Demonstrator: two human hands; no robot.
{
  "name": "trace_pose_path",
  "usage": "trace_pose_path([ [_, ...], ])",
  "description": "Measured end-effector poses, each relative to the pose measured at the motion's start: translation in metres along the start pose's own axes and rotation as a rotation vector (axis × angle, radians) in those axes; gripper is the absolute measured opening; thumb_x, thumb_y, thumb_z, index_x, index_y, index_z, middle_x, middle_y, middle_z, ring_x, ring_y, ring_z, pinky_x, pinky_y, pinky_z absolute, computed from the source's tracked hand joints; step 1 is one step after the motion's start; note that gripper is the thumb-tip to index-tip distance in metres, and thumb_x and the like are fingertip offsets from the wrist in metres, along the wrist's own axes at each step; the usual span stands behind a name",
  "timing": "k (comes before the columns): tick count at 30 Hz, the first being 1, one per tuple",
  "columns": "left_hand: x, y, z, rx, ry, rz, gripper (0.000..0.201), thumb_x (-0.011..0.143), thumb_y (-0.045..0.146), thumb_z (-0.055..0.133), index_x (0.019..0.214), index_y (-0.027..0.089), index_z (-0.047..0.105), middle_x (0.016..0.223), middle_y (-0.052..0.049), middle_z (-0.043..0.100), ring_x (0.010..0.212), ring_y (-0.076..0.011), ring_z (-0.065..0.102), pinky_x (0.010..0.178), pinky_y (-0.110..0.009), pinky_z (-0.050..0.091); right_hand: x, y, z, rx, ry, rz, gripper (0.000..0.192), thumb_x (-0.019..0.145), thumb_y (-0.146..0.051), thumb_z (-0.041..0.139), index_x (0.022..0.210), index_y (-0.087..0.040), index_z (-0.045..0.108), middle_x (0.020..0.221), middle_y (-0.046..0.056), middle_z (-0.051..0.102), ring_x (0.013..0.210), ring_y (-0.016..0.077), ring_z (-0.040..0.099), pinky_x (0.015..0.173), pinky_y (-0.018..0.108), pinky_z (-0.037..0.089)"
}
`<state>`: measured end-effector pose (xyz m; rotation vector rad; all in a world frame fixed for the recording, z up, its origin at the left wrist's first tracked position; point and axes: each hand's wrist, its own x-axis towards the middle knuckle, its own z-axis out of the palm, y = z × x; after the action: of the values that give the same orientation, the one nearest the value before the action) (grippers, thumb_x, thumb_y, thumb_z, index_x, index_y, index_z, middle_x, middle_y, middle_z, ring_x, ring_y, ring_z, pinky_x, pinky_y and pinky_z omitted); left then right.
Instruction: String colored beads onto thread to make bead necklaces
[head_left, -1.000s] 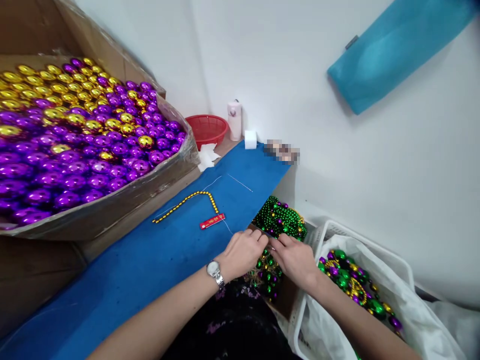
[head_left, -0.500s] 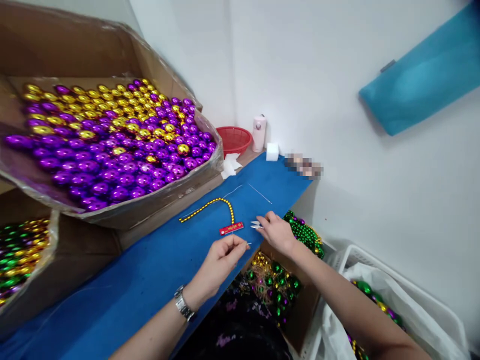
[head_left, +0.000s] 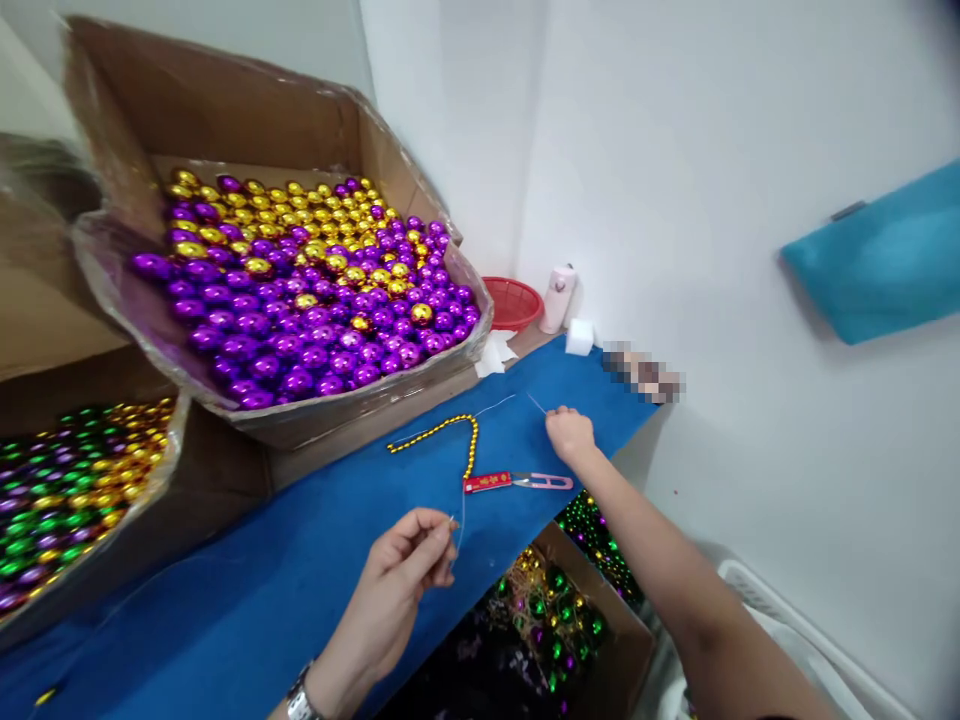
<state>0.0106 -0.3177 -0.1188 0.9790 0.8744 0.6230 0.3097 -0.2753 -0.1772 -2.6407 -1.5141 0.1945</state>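
Observation:
My left hand pinches the end of a thin clear thread above the blue cloth. That thread runs up toward a red label and a string of small gold beads, bent in a hook on the cloth. Farther back, my right hand is closed on a thin, straight, needle-like piece, whose far end shows beyond the fingers. Thread snips with a pink handle lie on the cloth, their blades against the label.
The blue cloth covers the table. A large carton of purple and gold beads stands at left, another carton nearer. At the back are a red basket, pink bottle and white block. A carton of beads sits below.
My right hand has let go of the snips, leaving them beside the label, and has moved back to take hold of the needle-like piece. My left hand has drawn nearer with the thread.

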Motion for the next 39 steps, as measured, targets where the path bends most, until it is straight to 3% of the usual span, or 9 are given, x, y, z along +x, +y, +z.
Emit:
trace_pose_path([
  [2, -0.002, 0.000, -0.002, -0.044, -0.013, 0.013, 0.018, 0.080, 0.033, 0.064, 0.083, 0.015, 0.059, 0.074, 0.000, 0.055, 0.057, -0.0076, 0.043, 0.058, -0.024, 0.042, 0.000, -0.005, -0.002, 0.083, -0.004, -0.008, 0.032, 0.090, -0.031, 0.055, 0.117, -0.015, 0.053, 0.116, 0.008, 0.056, 0.098, 0.0193, 0.059, 0.082, 0.039, 0.050],
  [7, -0.008, 0.001, -0.010, -0.135, 0.026, 0.013, 0.016, 0.078, 0.029, 0.067, 0.081, 0.015, 0.062, 0.074, 0.000, 0.055, 0.053, -0.0058, 0.039, 0.052, -0.021, 0.037, -0.020, -0.015, -0.017, 0.406, 0.023, -0.096, 0.029, 0.090, -0.031, 0.054, 0.114, -0.015, 0.054, 0.113, 0.007, 0.058, 0.095, 0.0183, 0.060, 0.081, 0.039, 0.051],
  [12, -0.012, 0.002, -0.013, -0.183, 0.054, 0.008, 0.015, 0.077, 0.028, 0.068, 0.080, 0.014, 0.063, 0.075, -0.001, 0.056, 0.053, -0.0052, 0.039, 0.051, -0.021, 0.035, -0.098, -0.052, -0.025, 0.850, 0.079, -0.256, 0.023, 0.093, -0.037, 0.044, 0.104, -0.018, 0.052, 0.098, 0.005, 0.065, 0.085, 0.0135, 0.065, 0.074, 0.027, 0.055],
  [15, -0.013, 0.001, -0.014, -0.204, 0.048, 0.030, 0.014, 0.077, 0.027, 0.068, 0.082, 0.014, 0.064, 0.075, -0.002, 0.058, 0.055, -0.0064, 0.042, 0.053, -0.022, 0.038, -0.147, -0.081, -0.026, 1.032, 0.087, -0.284, 0.022, 0.092, -0.040, 0.045, 0.096, -0.020, 0.053, 0.091, 0.005, 0.068, 0.078, 0.0137, 0.068, 0.071, 0.028, 0.057],
  [20, -0.014, 0.000, -0.014, -0.233, 0.042, 0.043, 0.012, 0.078, 0.024, 0.067, 0.083, 0.014, 0.065, 0.075, -0.001, 0.058, 0.058, -0.0075, 0.045, 0.056, -0.022, 0.040, -0.180, -0.108, -0.025, 1.539, 0.050, -0.273, 0.005, 0.087, -0.024, 0.058, 0.091, -0.022, 0.057, 0.093, 0.003, 0.070, 0.081, 0.0138, 0.069, 0.075, 0.028, 0.057],
  [24, -0.016, 0.001, -0.016, -0.252, 0.047, 0.038, 0.011, 0.077, 0.024, 0.067, 0.082, 0.014, 0.065, 0.074, -0.001, 0.058, 0.057, -0.0076, 0.046, 0.055, -0.023, 0.040, -0.182, -0.110, -0.018, 1.551, 0.132, -0.337, 0.008, 0.088, -0.017, 0.057, 0.093, -0.022, 0.056, 0.095, 0.003, 0.070, 0.083, 0.0138, 0.069, 0.075, 0.028, 0.057],
  [34, -0.018, 0.000, -0.019, -0.275, 0.053, 0.047, 0.011, 0.078, 0.024, 0.067, 0.082, 0.013, 0.066, 0.075, -0.002, 0.059, 0.057, -0.0075, 0.046, 0.055, -0.022, 0.041, -0.180, -0.105, -0.008, 1.283, 0.285, -0.586, 0.027, 0.086, -0.006, 0.052, 0.105, -0.025, 0.054, 0.105, 0.004, 0.066, 0.098, 0.0187, 0.064, 0.081, 0.037, 0.055],
  [39, -0.018, 0.001, -0.019, -0.292, 0.063, 0.038, 0.012, 0.077, 0.024, 0.068, 0.082, 0.013, 0.066, 0.073, -0.002, 0.059, 0.057, -0.0076, 0.046, 0.055, -0.022, 0.041, -0.180, -0.104, -0.009, 1.227, 0.282, -0.618, 0.031, 0.084, -0.004, 0.053, 0.106, -0.026, 0.054, 0.106, 0.004, 0.066, 0.100, 0.0191, 0.064, 0.082, 0.038, 0.055],
])
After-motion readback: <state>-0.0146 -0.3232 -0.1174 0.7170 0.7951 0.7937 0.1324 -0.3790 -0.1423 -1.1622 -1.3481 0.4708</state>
